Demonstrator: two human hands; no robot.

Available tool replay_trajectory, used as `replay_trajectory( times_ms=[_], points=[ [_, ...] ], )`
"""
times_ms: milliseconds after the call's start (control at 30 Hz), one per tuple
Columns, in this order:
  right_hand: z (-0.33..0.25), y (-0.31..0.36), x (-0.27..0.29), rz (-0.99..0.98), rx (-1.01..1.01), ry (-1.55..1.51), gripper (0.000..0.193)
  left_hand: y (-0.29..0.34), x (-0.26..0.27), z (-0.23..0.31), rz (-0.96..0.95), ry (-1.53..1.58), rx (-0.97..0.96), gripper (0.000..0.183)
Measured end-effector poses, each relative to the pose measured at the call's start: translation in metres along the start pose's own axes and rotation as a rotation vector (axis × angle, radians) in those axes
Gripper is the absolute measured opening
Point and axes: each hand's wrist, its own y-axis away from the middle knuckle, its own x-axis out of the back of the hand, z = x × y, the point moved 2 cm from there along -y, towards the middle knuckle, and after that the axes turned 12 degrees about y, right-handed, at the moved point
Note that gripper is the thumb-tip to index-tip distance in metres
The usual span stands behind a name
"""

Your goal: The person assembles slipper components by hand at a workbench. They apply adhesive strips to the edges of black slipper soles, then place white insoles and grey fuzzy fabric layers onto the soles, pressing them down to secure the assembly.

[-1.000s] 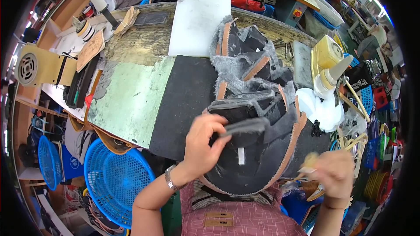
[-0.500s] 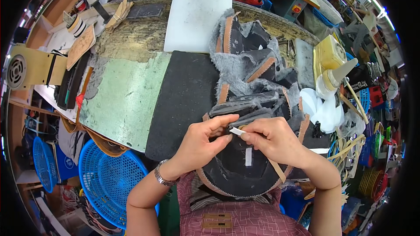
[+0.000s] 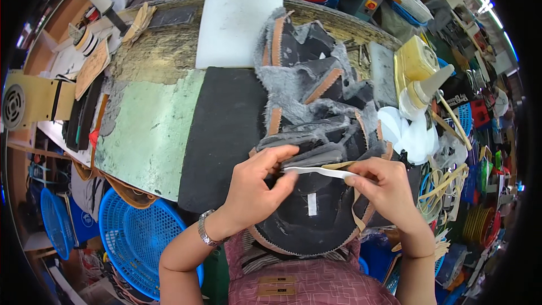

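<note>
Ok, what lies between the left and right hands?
Head view: a white strip spans the gap, with a tan strip near the right hand.

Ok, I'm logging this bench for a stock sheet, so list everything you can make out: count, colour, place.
White strip: one, white, between the hands
Tan strip: one, tan, hanging near right hand
Fur-lined pieces: several overlapping, black and grey, centre
Patch: one, white, on nearest piece
Board: one, white, top centre
Mat: one, black, left of pieces
Sheet: one, pale green, left of mat
Nozzle bottle: one, white, right
Container: one, yellow, behind bottle
Baskets: two, blue, lower left; others farther off
Clutter: uncountable, mixed colours, far right
Watch: one, silver, left wrist
Left hand: one, bare, strip's left end
Right hand: one, bare, pinching strip
</note>
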Motion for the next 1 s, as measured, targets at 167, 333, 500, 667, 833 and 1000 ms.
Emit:
replay_trajectory(
  times_ms=[167,333,500,667,833,1000],
  points=[
    [-0.001,0.017,0.017,0.180,0.139,0.039,0.019,-0.008,-0.005,0.001,-0.126,-0.239,-0.053,0.031],
    [0.016,0.018,0.025,0.286,0.145,0.225,0.030,-0.016,-0.019,0.015,-0.087,-0.413,-0.225,0.027],
    [0.028,0.014,0.016,0.358,0.112,0.166,0.035,-0.026,-0.035,0.017,-0.129,-0.594,-0.374,0.025],
    [0.010,0.011,-0.003,0.369,0.291,0.272,0.037,-0.026,-0.041,0.015,-0.124,-0.607,-0.457,0.022],
    [-0.002,0.002,-0.018,0.279,0.488,0.155,0.018,-0.021,-0.043,0.012,-0.127,-0.572,-0.545,0.018],
    [0.025,0.036,0.029,0.444,0.150,-0.281,0.009,-0.010,-0.007,0.013,-0.353,-0.064,-0.333,0.013]
  ],
)
